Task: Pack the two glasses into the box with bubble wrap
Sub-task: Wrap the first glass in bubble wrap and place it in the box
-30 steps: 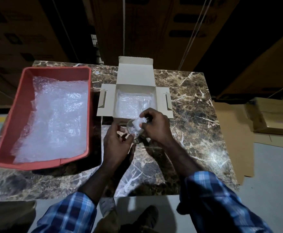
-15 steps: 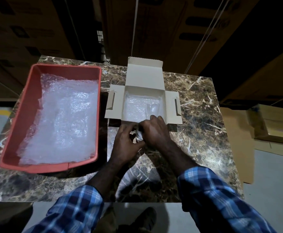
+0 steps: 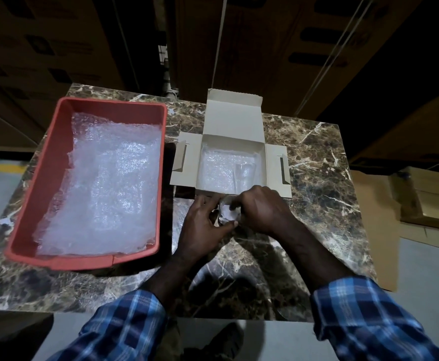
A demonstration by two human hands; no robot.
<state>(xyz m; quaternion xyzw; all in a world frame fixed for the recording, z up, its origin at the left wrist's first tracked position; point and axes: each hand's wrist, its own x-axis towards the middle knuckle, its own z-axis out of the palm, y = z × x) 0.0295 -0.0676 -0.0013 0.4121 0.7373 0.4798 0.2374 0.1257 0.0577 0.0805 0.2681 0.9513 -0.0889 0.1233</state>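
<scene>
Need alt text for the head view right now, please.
Both hands, left hand and right hand, hold a glass over the marble table, just in front of an open box lined with bubble wrap. A red tray sits left.

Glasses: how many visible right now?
2. One glass lies in the open box on bubble wrap, right side. The other glass is held between left hand and right hand, in front of the box.
</scene>
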